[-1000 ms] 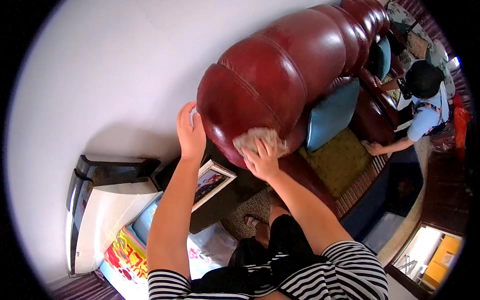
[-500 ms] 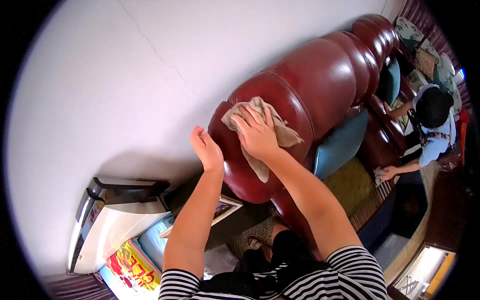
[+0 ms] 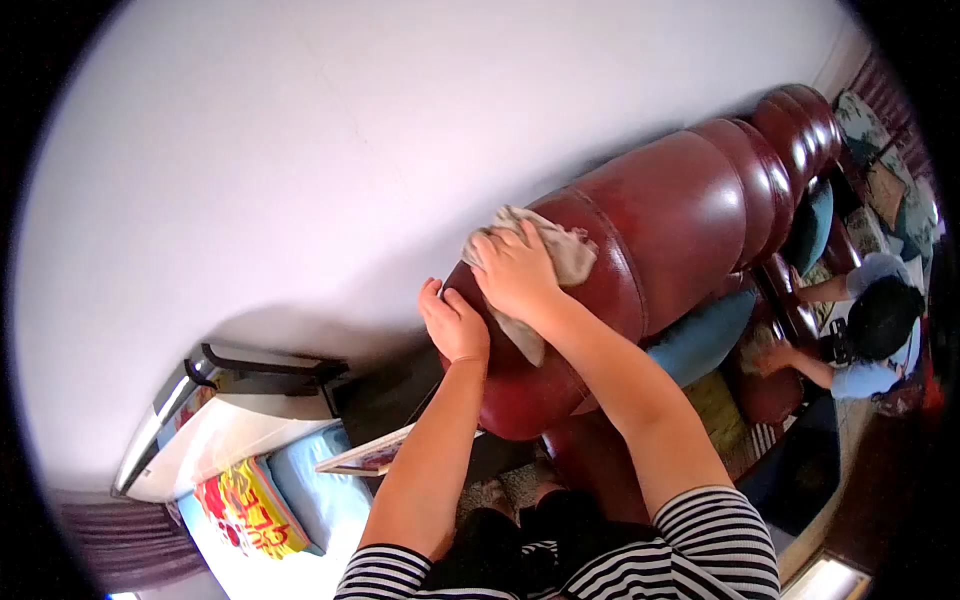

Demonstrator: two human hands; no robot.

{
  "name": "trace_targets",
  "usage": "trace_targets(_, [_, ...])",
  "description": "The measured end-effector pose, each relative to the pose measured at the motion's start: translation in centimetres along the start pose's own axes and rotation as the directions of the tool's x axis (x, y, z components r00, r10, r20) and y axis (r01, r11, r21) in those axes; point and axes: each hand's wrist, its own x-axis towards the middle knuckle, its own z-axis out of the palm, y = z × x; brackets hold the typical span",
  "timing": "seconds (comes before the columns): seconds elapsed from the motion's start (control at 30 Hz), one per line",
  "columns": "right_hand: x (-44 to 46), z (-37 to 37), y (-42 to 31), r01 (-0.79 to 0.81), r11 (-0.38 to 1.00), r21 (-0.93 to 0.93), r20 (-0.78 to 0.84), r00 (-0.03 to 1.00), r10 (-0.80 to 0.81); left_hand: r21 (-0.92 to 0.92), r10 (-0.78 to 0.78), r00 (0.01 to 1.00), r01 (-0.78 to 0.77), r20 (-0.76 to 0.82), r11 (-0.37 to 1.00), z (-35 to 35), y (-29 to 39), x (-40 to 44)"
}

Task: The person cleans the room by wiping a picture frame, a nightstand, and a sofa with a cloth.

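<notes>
My right hand [image 3: 517, 268] presses a beige-grey cloth [image 3: 570, 252] against the top of the dark red leather sofa's backrest [image 3: 680, 190]. The cloth is bunched under my fingers, and one end hangs down beside my wrist. At the near end of the backrest, my left hand [image 3: 456, 322] rests against the edge with its fingers loosely bent and no object in it.
A white wall [image 3: 250, 180] runs behind the sofa. Blue cushions [image 3: 705, 338] lie on the seat. At the left are a framed picture [image 3: 372, 452] and a red-yellow package [image 3: 250, 508]. Another person [image 3: 875, 335] leans over the sofa's far right part.
My left hand has come in against the sofa's end. My right hand and the cloth have shifted slightly toward the wall side. The other person's hand has moved along the seat; the view has shifted.
</notes>
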Motion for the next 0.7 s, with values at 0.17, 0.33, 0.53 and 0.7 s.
trace_targets(0.17, [-6.7,-3.9,-0.9,0.0,0.999,0.033,0.066,0.998,-0.002,-0.017,0.066,0.997,-0.066,-0.036,0.998,-0.2,0.9,0.2])
trace_targets(0.33, [-7.4,-3.3,-1.3,-0.051,0.997,-0.064,0.074,0.996,0.056,0.002,0.116,0.993,-0.116,0.005,0.993,-0.4,0.8,0.3])
trace_targets(0.53, [0.3,0.6,0.0,-0.02,0.987,-0.158,0.024,0.999,0.024,0.028,0.091,0.994,-0.093,0.053,0.995,-0.7,1.2,0.6])
trace_targets(0.7, [4.8,2.1,-0.3,-0.13,0.961,-0.244,0.314,0.927,0.205,0.022,0.052,0.995,-0.055,0.088,0.998,-1.0,1.4,0.5])
